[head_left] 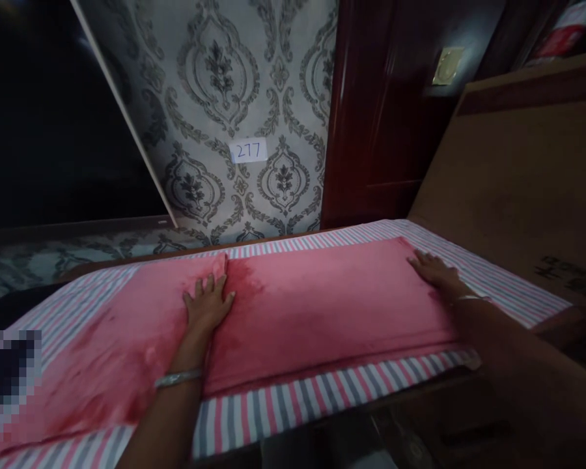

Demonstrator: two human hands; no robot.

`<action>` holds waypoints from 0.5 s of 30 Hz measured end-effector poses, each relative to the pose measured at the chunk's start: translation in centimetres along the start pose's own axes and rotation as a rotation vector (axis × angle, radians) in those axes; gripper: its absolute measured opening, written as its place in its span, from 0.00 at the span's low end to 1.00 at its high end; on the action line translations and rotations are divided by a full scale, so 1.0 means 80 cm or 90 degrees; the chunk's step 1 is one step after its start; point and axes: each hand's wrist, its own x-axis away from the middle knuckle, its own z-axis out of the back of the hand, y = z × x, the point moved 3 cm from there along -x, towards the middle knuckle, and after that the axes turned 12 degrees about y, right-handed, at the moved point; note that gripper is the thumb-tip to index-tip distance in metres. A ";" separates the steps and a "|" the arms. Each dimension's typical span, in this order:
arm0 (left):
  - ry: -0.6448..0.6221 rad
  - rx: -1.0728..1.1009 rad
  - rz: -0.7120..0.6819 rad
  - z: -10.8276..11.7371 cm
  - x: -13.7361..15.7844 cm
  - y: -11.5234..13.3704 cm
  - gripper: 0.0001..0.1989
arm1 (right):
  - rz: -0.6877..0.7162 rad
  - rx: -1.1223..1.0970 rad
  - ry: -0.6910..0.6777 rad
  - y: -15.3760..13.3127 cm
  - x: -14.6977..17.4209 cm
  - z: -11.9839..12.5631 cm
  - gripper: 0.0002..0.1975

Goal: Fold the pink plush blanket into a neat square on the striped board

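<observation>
A pink cloth with a plush-looking surface lies partly folded along a striped cover. Its right part is a smooth layered rectangle, while the left part spreads out, rumpled, with darker red shading. My left hand rests on the cloth beside the folded edge near the middle, fingers spread and palm down. At the cloth's right end lies my right hand, fingers stretched out over its border. Neither hand grips anything. Both wrists carry silver-coloured bangles.
Beneath the cloth is the pink, grey and white striped cover. A large cardboard box stands at the right. Behind are a patterned wall with a paper label reading 277, a dark red door and a black screen.
</observation>
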 end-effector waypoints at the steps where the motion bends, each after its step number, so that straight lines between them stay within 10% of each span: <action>1: 0.006 0.003 -0.004 0.000 0.001 0.000 0.33 | -0.021 -0.006 0.002 0.019 0.005 0.004 0.32; 6: 0.048 0.020 -0.021 0.002 0.005 0.004 0.34 | -0.009 0.018 0.145 0.001 0.052 0.041 0.36; 15: 0.127 0.022 -0.174 0.061 0.067 0.064 0.26 | 0.558 -0.173 -0.021 -0.273 0.288 0.044 0.31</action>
